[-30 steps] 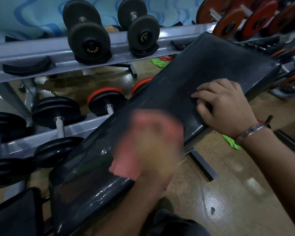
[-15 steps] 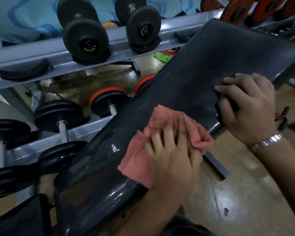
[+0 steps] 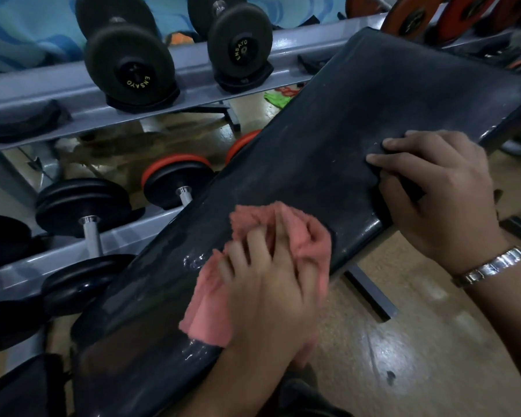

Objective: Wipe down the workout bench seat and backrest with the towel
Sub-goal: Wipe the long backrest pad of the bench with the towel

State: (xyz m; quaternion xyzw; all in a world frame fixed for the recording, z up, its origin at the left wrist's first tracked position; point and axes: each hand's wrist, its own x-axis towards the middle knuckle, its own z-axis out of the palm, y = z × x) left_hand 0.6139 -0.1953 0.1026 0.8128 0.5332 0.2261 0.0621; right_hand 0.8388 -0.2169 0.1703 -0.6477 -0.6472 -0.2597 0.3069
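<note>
The black padded backrest (image 3: pixel 328 136) of the bench slopes from the lower left up to the upper right. A pink towel (image 3: pixel 253 236) lies bunched on its lower middle. My left hand (image 3: pixel 271 290) presses flat on the towel with fingers spread over it. My right hand (image 3: pixel 439 194) grips the backrest's right edge, fingers on top and thumb under the pad. A wet sheen shows on the pad just left of and below the towel. The black seat pad (image 3: pixel 21 386) is partly visible at the bottom left corner.
A grey two-tier dumbbell rack (image 3: pixel 193 82) stands close behind the bench, with black dumbbells (image 3: pixel 127 58) on top and black and red-rimmed ones (image 3: pixel 175 179) below. Orange plates (image 3: pixel 409 13) sit at the top right. The bench's foot bar (image 3: pixel 370 293) lies on the tan floor.
My left hand with the towel has slid up the backrest from its lower part toward the middle. My right hand has kept its grip on the pad's right edge.
</note>
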